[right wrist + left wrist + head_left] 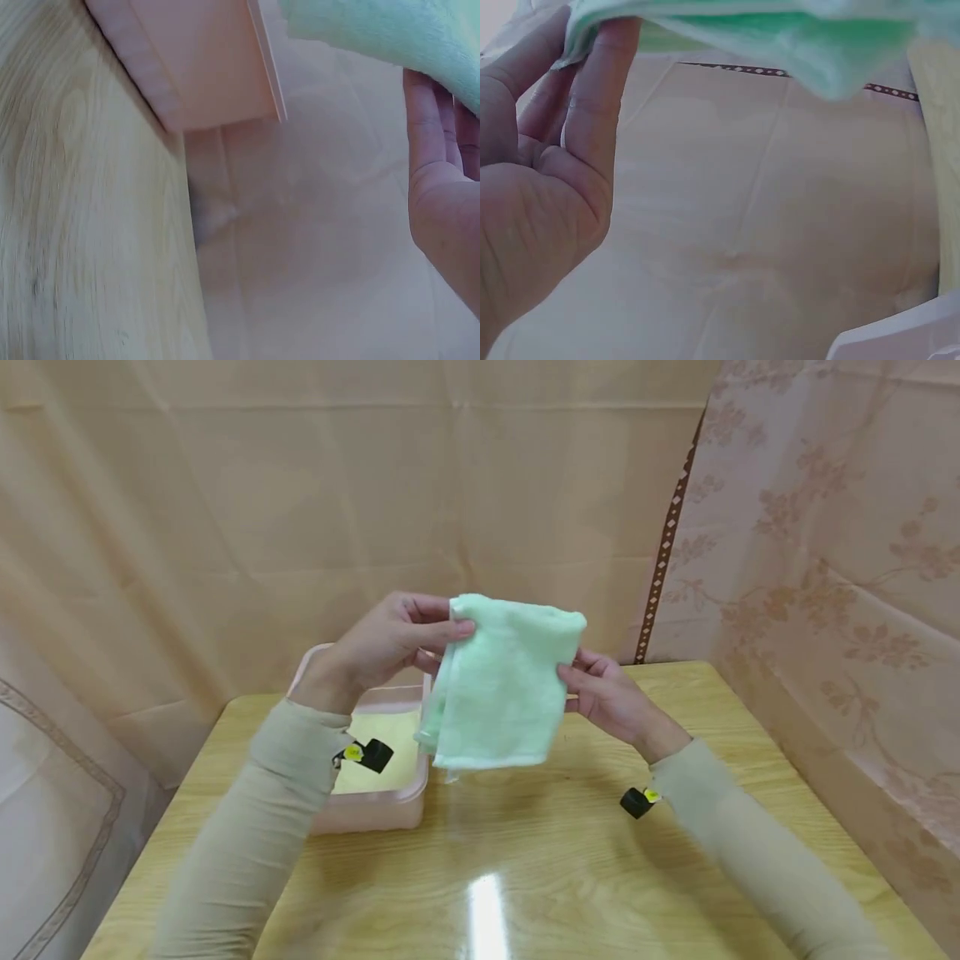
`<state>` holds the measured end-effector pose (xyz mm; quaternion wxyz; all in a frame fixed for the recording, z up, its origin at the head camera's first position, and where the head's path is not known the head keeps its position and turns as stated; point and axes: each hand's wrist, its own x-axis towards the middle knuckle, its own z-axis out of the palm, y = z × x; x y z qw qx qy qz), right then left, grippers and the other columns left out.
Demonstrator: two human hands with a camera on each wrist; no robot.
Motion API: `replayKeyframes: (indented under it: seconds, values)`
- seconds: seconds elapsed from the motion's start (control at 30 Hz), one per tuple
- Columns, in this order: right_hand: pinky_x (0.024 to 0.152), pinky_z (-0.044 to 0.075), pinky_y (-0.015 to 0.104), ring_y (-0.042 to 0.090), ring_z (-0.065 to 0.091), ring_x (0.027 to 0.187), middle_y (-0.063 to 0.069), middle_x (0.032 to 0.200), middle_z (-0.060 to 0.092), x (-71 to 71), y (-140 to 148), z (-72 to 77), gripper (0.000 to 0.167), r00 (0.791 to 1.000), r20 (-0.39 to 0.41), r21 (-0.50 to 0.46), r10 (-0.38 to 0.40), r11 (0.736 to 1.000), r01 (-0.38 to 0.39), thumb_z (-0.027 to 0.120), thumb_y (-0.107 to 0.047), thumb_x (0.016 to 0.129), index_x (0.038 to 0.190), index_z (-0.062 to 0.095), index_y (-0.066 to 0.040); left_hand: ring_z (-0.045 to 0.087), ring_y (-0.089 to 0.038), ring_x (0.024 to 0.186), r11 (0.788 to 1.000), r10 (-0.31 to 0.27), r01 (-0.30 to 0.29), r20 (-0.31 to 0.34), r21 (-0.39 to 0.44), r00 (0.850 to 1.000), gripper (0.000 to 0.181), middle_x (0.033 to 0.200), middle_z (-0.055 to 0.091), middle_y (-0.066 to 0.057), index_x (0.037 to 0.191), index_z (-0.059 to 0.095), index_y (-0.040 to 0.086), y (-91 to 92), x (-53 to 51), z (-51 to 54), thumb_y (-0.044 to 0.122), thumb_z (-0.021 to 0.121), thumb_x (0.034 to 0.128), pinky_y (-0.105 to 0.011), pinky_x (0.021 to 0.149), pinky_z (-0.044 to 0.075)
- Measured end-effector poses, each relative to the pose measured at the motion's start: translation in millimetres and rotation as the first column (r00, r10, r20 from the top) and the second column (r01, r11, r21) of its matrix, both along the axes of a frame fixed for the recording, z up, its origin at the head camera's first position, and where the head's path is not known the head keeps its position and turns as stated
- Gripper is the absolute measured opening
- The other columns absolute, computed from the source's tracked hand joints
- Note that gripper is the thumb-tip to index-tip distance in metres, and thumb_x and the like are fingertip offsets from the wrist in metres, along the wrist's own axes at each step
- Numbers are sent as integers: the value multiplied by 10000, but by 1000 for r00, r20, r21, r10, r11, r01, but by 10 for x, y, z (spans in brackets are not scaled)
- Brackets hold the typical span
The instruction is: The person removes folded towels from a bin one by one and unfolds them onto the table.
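A mint-green towel (510, 685), folded over into a rough square, hangs in the air between both hands. My left hand (390, 639) pinches its upper left corner, thumb in front and fingers behind. At the towel's right edge, my right hand (607, 693) holds it with the thumb on the front, the other fingers partly hidden behind. In the left wrist view the towel (825, 52) crosses the top, its edge between thumb and fingers. The right wrist view shows the towel (360, 30) above the fingers of the right hand (442, 172).
A pale pink bin (367, 814) stands on the wooden table (585, 877) behind the left forearm, with something flat and pale yellow (382, 752) inside. Beige curtains (337, 485) close off the back, and a floral curtain (840, 568) hangs at the right.
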<state>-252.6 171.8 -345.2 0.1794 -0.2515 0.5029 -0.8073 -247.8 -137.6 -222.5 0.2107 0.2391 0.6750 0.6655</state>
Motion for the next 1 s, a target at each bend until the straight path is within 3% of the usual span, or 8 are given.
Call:
replayKeyframes:
  seconds: [0.27, 0.43, 0.67, 0.83, 1.0]
  values:
    - [776, 610, 395, 234, 706, 1007, 85, 1198, 689, 61, 284, 110, 325, 998, 13, 65, -54, 996, 53, 483, -20, 1064, 1358, 603, -90, 726, -234, 837, 998, 61, -62, 35, 6, 998, 228, 1013, 741, -109, 1185, 719, 46, 104, -77, -184, 113, 708, 967, -418, 759, 612]
    - [774, 611, 426, 234, 717, 964, 87, 1170, 696, 135, 374, 169, 301, 995, 34, 148, -94, 985, 88, 501, -54, 1067, 1350, 600, -86, 720, -296, 955, 999, 36, -33, 61, -43, 998, 303, 1101, 694, -120, 1296, 599, 96, 127, -41, -284, 247, 621, 1035, -453, 798, 605]
    - [791, 605, 462, 265, 721, 1009, 103, 1187, 698, 296, 493, 197, 275, 991, 91, 279, -94, 958, 65, 504, -81, 1072, 1335, 585, -84, 706, -357, 972, 990, 17, -10, 50, -141, 999, 358, 1154, 635, -166, 1358, 522, 110, 156, 126, -403, 315, 547, 1067, -463, 777, 608]
    - [788, 605, 466, 267, 720, 1017, 110, 1199, 699, 442, 545, 152, 283, 990, 109, 340, -89, 939, 47, 517, -91, 1070, 1347, 568, -65, 708, -357, 955, 989, 12, 2, 96, -146, 995, 358, 1163, 625, -162, 1359, 518, 109, 198, 271, -511, 318, 540, 1069, -479, 769, 607]
    - [805, 598, 489, 274, 712, 1034, 120, 1213, 695, 599, 599, 36, 304, 988, 145, 388, -60, 921, -1, 536, -108, 1065, 1363, 548, -51, 710, -356, 952, 988, 6, 16, 138, -155, 990, 371, 1176, 639, -165, 1352, 522, 114, 229, 488, -699, 354, 531, 1069, -483, 773, 606]
